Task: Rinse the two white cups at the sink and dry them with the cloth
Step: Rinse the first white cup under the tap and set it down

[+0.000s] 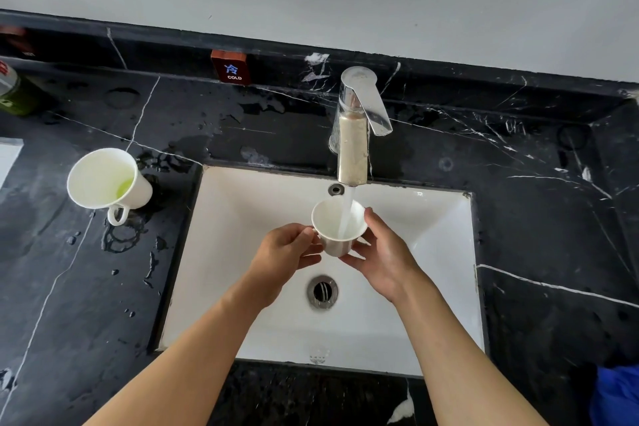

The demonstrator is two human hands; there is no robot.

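Held cup: we hold one white cup (337,226) over the sink (242,218), mouth up and tipped a little toward us, right under the tap (356,128).
Water: a stream (346,214) runs from the spout straight into this cup.
Left hand: our left hand (285,254) grips the cup's left side, fingers curled in around the handle area; the handle itself is hidden, so we cannot tell exactly how it is pinched.
Right hand: our right hand (382,252) cradles the cup from the right, thumb up against the rim, fingers curved under and around the base.
Second cup: the other white cup (107,180) stands on the counter (536,218) left of the sink, well apart from our hands, handle toward us, with a little yellow-green liquid in the bottom.
Counter: black marble with white veins, wet with puddles and drops around the second cup and behind the sink.
Drain: the round metal drain (322,291) sits in the basin floor, below and between our wrists.
Label: a small red tag (231,69) marked COLD sits on the back ledge, left of the tap.
Blue cloth: something blue (617,394) shows at the lower right edge of the counter; we take it for cloth but cannot be sure.
Far left: a green bottle (12,90) is cut off by the left edge.
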